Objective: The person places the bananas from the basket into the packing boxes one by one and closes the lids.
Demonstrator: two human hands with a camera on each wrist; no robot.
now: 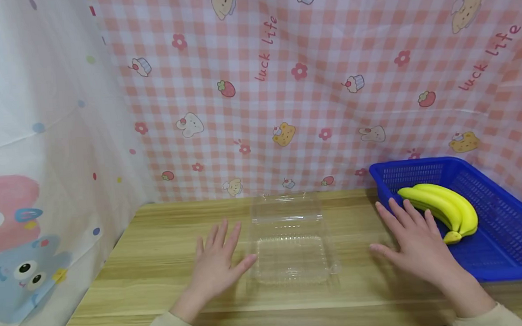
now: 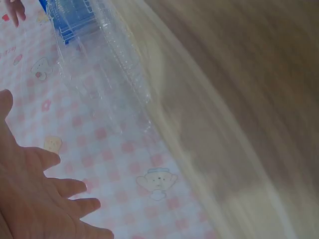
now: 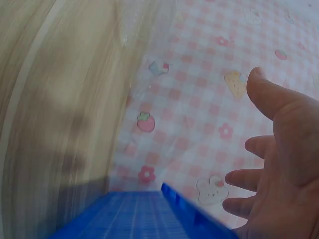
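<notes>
A clear plastic clamshell box point(image 1: 291, 260) stands on the wooden table with its lid raised at the back. To its left my left hand point(image 1: 217, 266) hovers with fingers spread and holds nothing; the left wrist view shows the same hand point(image 2: 40, 194) apart from the box. My right hand point(image 1: 420, 248), fingers also spread, is held near the left side of a blue basket point(image 1: 492, 273). In the basket lies a bunch of yellow bananas point(image 1: 449, 207), partly hidden behind the right fingers. Nothing is in the right hand point(image 3: 284, 164) in its wrist view either.
The wooden table point(image 1: 155, 257) reaches back to a pink checked cloth point(image 1: 257, 94) hanging behind it. A white patterned curtain point(image 1: 64, 119) hangs along the left. The basket's perforated walls rise at the table's right side.
</notes>
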